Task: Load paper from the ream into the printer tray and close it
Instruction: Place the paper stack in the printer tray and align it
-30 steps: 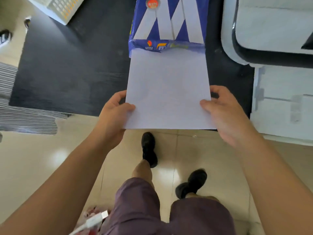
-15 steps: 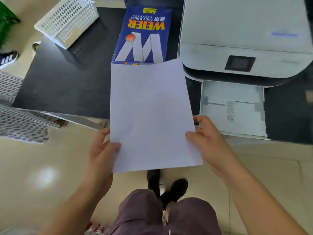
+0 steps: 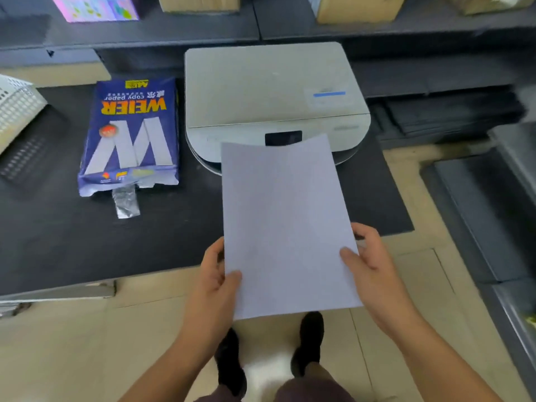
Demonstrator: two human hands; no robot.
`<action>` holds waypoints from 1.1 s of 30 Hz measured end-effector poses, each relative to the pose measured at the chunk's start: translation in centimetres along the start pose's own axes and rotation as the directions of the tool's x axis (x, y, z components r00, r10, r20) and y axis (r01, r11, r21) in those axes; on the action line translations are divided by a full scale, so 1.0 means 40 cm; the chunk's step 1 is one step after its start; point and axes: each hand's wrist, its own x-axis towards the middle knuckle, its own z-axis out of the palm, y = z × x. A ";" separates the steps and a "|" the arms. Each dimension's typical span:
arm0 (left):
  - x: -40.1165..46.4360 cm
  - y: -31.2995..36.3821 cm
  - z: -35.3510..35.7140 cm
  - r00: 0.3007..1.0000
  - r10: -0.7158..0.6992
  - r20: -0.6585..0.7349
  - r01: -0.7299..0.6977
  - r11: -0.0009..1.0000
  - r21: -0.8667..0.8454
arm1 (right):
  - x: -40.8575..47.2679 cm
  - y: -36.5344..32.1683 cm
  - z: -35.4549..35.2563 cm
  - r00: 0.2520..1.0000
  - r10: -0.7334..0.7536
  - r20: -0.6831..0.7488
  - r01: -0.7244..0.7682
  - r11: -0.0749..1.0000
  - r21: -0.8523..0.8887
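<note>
The printer [image 3: 275,103] sits on the dark table [image 3: 58,242], and everything else is placed around it. Directly in front of the printer, the stack of paper [image 3: 285,227] is held flat and lengthwise, its far edge overlapping the printer's front panel and hiding whatever lies below that panel. The tray cannot be seen, since the sheets cover the spot where it would be.

The left hand [image 3: 216,274] pinches the near left edge of the paper, thumb on top and the other fingers curled beneath. The right hand [image 3: 367,262] mirrors it on the near right edge, thumb pressed on top and fingers wrapped under. Gripping both sides near the back corners probably keeps the sheets squared and level (a one-handed hold would likely let them droop or fan), so the far edge can lead straight into the feed slot.

To the left of the printer lies the ream [image 3: 130,134], its torn open end facing the table's near edge. The paper appears clear of the wrapper, so loading seems to be the step in hand, and closing the tray remains to be done.
</note>
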 end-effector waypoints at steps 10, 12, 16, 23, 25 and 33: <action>0.001 -0.057 0.208 0.977 -0.177 -0.121 0.185 0.981 0.062 | 0.124 0.133 -0.151 0.981 0.073 0.181 -0.057 0.994 -0.089; -0.001 -0.068 0.228 0.965 -0.226 -0.135 0.235 0.971 0.053 | 0.139 0.151 -0.162 0.977 0.097 0.192 -0.079 0.992 -0.102; 0.004 -0.085 0.242 0.952 -0.277 -0.127 0.284 0.958 0.041 | 0.150 0.169 -0.162 0.970 0.138 0.201 -0.118 0.987 -0.108; 0.040 -0.086 0.218 0.931 -0.351 -0.096 0.350 0.936 -0.034 | 0.161 0.183 -0.152 0.959 0.219 0.178 -0.211 0.975 -0.061; 0.054 -0.084 0.206 0.925 -0.366 -0.098 0.362 0.930 -0.058 | 0.162 0.181 -0.146 0.956 0.235 0.178 -0.230 0.972 -0.050; 0.105 -0.070 0.175 0.928 -0.357 -0.104 0.356 0.934 -0.026 | 0.187 0.160 -0.106 0.953 0.257 0.159 -0.253 0.966 -0.043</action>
